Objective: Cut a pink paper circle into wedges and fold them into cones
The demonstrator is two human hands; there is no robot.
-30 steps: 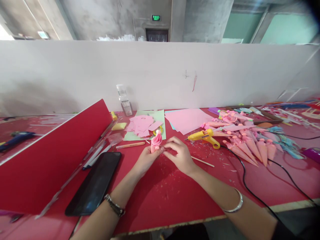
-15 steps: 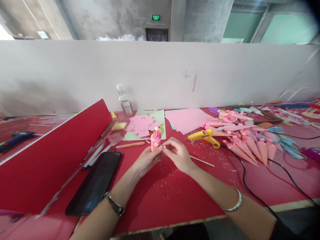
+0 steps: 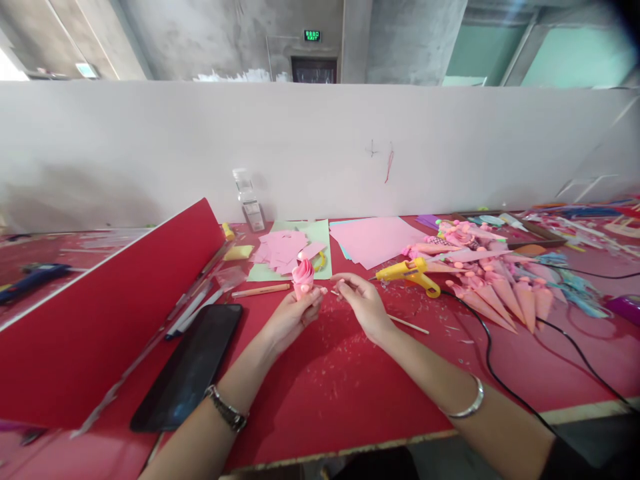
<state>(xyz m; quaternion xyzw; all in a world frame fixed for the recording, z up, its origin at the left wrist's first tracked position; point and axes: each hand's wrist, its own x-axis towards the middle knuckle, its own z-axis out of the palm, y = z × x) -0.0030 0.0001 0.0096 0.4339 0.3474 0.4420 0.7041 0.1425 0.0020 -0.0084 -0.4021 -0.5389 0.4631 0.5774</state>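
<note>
Pink paper cone (image 3: 303,279) with a swirled top stands upright in the left hand (image 3: 293,313), fingers closed round its lower part, just above the red table (image 3: 325,393). Right hand (image 3: 364,303) sits just beside it, fingertips pinched together; whether they grip anything is too small to tell. Judgement: this piece looks shaped and near finished. Many finished-looking cones (image 3: 500,287) lie heaped to the right. Yellow glue gun (image 3: 407,273) rests near the right hand, a thin stick (image 3: 407,324) beside it. Uncut pink sheets (image 3: 375,239) and small squares (image 3: 285,250) lie behind. Black phone (image 3: 190,367) at left.
</note>
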